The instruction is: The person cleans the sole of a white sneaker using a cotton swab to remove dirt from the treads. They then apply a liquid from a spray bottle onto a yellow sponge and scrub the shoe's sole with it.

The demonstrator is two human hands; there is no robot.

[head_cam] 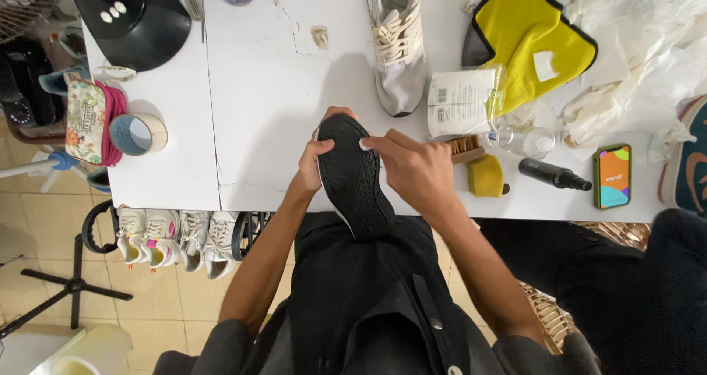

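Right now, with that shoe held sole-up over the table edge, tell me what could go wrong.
1. The shoe is propped at the table edge, gripped by the left hand at its toe while the right hand works on the sole; it could slip toward the lap.
2. The right forearm sits near the brush, yellow sponge and dark bottle; a sweep might knock them off.

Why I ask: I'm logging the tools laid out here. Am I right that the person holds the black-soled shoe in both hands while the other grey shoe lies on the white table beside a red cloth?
Not quite: the cloth is yellow with a black edge, not red, as the head view shows. The rest holds: the left hand and right hand hold the black-soled shoe, and the other grey shoe lies on the white table.
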